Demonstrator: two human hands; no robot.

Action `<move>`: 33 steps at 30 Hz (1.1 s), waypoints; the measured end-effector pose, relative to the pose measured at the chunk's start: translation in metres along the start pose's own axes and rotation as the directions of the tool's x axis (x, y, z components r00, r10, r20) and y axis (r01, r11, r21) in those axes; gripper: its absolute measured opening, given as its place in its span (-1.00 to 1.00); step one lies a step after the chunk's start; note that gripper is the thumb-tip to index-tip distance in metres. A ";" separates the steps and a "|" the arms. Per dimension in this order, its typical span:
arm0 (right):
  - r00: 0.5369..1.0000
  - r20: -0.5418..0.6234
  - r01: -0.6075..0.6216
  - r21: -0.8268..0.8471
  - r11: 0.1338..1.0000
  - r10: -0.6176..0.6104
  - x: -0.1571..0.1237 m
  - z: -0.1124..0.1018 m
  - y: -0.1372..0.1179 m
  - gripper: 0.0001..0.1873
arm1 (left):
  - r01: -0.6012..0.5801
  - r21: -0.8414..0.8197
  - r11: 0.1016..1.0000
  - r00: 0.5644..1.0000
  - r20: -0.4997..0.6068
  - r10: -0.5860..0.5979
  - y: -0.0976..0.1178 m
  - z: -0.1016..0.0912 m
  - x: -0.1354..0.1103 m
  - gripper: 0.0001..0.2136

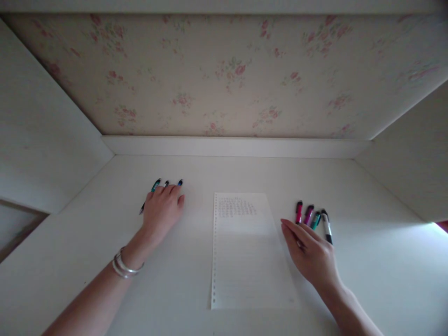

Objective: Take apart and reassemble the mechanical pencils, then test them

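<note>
My left hand lies palm down over three pens at the left, its thumb apart from the fingers. A teal pen, a pen with a white-and-black end and a blue-ended pen stick out past the fingers. The hand hides most of them. My right hand rests by the right edge of a lined sheet of paper, thumb and fingertips brought together. Whether anything small is inside them is hidden. Just beyond it lie a red pen, a purple pen, a green pen and a white marker.
Rows of handwriting fill the top of the sheet, and punched holes run down its left side. The white desk is bounded by a left panel, a right panel and a back wall with floral paper.
</note>
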State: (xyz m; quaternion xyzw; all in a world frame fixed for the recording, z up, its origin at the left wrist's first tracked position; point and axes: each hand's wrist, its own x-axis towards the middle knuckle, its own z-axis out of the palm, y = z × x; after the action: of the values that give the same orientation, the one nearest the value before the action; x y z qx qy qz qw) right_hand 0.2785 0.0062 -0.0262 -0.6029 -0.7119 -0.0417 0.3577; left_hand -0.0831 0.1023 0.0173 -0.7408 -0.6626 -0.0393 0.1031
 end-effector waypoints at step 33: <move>0.755 0.644 -0.508 0.460 0.729 0.120 0.009 0.001 -0.077 -0.64 | 0.547 -0.794 -0.267 0.837 0.524 0.158 0.099 -0.007 -0.051 -0.66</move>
State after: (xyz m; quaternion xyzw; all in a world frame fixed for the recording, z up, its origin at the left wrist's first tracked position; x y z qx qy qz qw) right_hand 0.2093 -0.0068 0.0064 -0.5545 -0.6399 0.4380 0.3021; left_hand 0.0098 0.0413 0.0046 -0.3901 -0.4932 -0.3866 -0.6746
